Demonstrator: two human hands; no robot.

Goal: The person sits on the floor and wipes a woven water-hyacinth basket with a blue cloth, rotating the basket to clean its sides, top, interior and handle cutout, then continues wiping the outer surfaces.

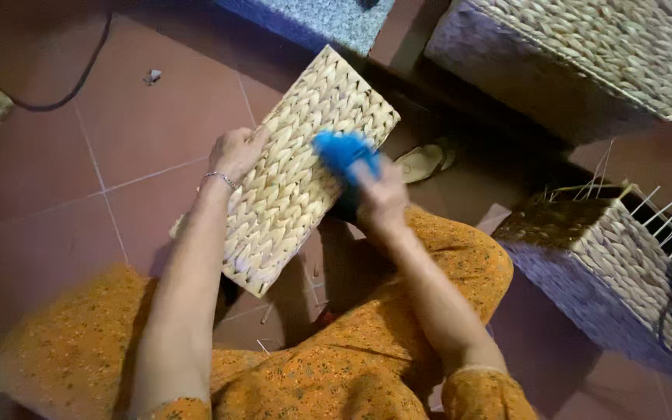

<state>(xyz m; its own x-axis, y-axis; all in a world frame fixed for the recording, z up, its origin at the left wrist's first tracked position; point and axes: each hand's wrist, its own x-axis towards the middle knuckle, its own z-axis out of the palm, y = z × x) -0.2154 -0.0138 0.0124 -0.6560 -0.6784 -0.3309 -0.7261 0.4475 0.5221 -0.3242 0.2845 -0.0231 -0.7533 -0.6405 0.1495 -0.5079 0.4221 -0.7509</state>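
A rectangular woven basket (297, 171) is held tilted above the tiled floor (118, 132) — its left edge is gripped by the left hand (235, 153). A blurred blue tool (341, 149) is clasped in the right hand (379, 198) — fingers closed — against the weave.

Pale woven basket (289, 167), tilted above floor, blurred blue tool (341, 152) on top
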